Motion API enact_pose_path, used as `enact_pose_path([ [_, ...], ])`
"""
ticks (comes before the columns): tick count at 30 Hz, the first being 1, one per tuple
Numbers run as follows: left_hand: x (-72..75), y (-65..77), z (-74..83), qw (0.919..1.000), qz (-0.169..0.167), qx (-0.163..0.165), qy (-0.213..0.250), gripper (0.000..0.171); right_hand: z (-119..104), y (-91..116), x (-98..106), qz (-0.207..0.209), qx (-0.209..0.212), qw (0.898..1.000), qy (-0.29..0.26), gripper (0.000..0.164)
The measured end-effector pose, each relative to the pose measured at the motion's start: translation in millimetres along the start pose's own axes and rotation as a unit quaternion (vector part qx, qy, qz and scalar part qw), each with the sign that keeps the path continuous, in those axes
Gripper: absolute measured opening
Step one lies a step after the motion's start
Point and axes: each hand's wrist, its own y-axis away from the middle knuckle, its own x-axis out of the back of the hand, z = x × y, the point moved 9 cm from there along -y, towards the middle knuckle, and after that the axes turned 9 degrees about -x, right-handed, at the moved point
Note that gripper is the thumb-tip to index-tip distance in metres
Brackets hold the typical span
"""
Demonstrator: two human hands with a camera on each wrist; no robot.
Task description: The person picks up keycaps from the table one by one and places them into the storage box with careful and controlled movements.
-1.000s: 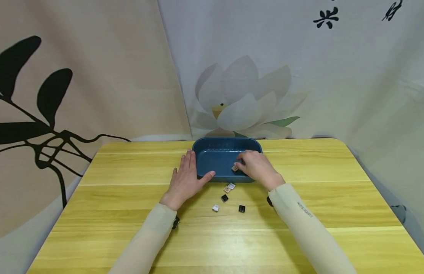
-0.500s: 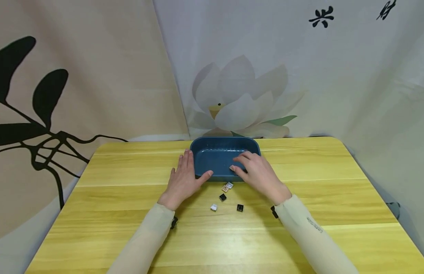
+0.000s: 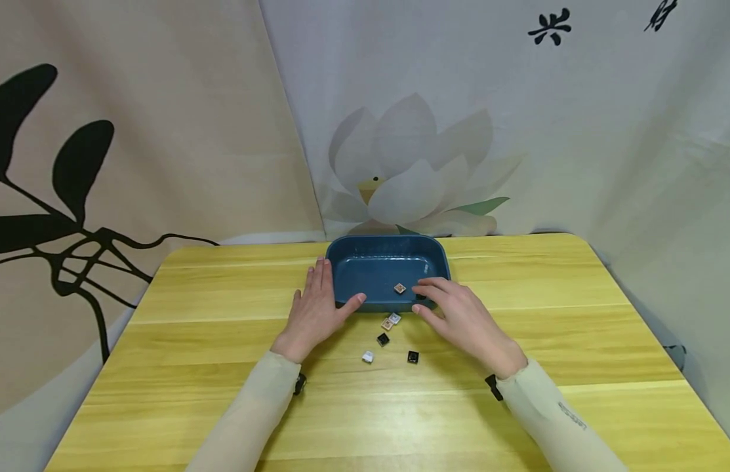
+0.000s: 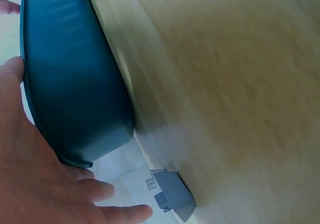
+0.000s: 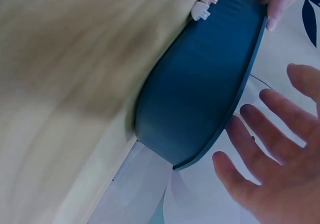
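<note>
A dark blue rectangular tray [image 3: 376,265] stands near the table's far edge. My left hand [image 3: 317,311] rests against its left side with straight fingers, the thumb on the front rim. My right hand [image 3: 459,314] hovers over the tray's front right corner, fingers loosely bent and apart, holding nothing I can see. A light brown keycap [image 3: 400,288] lies inside the tray. Something small and black [image 3: 420,297] shows under the right fingers, partly hidden. In front of the tray lie a white-grey keycap [image 3: 395,318], a beige keycap [image 3: 387,324], black keycaps [image 3: 383,339] and a white keycap [image 3: 367,357].
The wooden table [image 3: 223,393] extends on both sides of the tray. Behind it hangs a printed cloth [image 3: 488,98] with a lotus and dark leaves. In the left wrist view a grey keycap [image 4: 175,196] sits on the table.
My right hand has let go of the light brown keycap, which now lies in the tray, and has drawn back to the right with fingers spread wider. The left hand has stayed put.
</note>
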Motion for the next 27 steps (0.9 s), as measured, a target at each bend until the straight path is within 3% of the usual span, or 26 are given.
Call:
enact_pose_path([
  [14, 1.6, 0.1, -1.7, 1.0, 0.009, -0.004, 0.002, 0.115, -13.5, 27.5, 1.0, 0.01, 0.044, 0.999, 0.001, 0.037],
  [19, 2.3, 1.0, -0.9, 0.9999, 0.009, -0.006, 0.006, 0.115, -22.0, 36.2, -1.6, 0.011, 0.081, 0.997, 0.005, 0.036],
  [27, 0.9, 1.2, -0.9, 0.9999, 0.003, -0.003, 0.01, 0.115, -34.6, 50.9, -18.0, -0.027, 0.149, 0.988, 0.022, 0.045],
])
